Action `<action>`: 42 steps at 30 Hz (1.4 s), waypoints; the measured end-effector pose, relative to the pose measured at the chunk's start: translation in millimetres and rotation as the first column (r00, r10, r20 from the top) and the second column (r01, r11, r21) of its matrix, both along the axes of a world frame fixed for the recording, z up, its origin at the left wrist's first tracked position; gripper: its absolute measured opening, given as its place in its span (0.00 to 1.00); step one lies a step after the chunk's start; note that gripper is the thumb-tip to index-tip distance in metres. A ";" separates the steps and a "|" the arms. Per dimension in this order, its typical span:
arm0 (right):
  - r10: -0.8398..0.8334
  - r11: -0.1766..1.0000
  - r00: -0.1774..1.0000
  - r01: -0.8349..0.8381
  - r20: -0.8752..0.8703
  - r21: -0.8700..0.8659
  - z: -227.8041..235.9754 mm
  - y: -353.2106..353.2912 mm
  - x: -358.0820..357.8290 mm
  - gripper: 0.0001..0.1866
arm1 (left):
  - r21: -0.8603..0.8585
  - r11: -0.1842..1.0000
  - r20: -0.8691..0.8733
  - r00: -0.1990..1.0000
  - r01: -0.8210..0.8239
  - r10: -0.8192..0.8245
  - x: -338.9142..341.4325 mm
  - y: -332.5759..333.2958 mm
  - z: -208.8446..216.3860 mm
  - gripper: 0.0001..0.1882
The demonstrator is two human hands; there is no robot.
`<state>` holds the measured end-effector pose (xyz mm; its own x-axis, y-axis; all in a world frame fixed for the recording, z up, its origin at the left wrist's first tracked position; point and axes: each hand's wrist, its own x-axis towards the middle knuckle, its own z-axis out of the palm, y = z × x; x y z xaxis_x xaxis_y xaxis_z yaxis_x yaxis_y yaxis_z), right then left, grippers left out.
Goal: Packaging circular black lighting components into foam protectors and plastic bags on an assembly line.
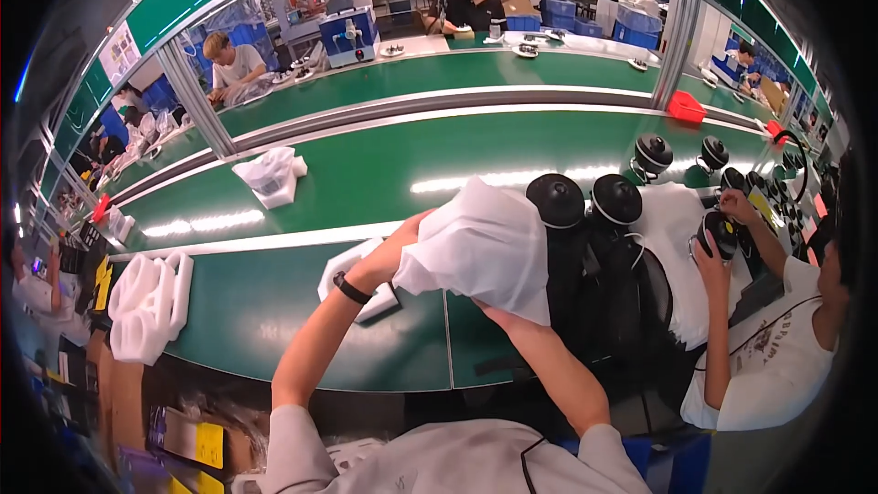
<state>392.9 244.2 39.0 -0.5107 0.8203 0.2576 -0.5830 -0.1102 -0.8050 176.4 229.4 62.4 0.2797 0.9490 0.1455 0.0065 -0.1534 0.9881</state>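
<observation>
A thin white bag or sheet point(480, 242) is raised over the workbench in front of me, draped over both my hands. My left hand point(413, 230) goes in at its left side, with only the back of the hand and the wrist showing. The bag covers my right hand, and just the forearm comes out below its lower edge. Whether anything else is under the bag is hidden. Beneath my left forearm lies a white foam piece point(334, 267) on the green bench. Two black dome-topped devices point(555, 201) point(615, 200) stand just right of the bag.
White foam inserts point(146, 306) are stacked at the left bench edge. Foam wrapped in clear plastic point(272, 176) rests on the green belt point(366, 160). To the right, a co-worker's hands hold a black round device point(718, 236) above white sheets point(672, 220). A red bin point(686, 108) stands beyond.
</observation>
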 end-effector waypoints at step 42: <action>-0.707 0.419 0.604 -0.061 0.368 0.906 3.3 21.9 27.2 0.32 | 0.152 0.977 -0.212 0.961 -0.147 0.178 15.6 20.2 15.6 0.29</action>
<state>420.1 266.2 42.3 -0.5634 0.5578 0.6095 0.2939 0.8247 -0.4831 192.0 249.6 78.1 0.1632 0.9606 0.2250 0.2604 -0.2620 0.9293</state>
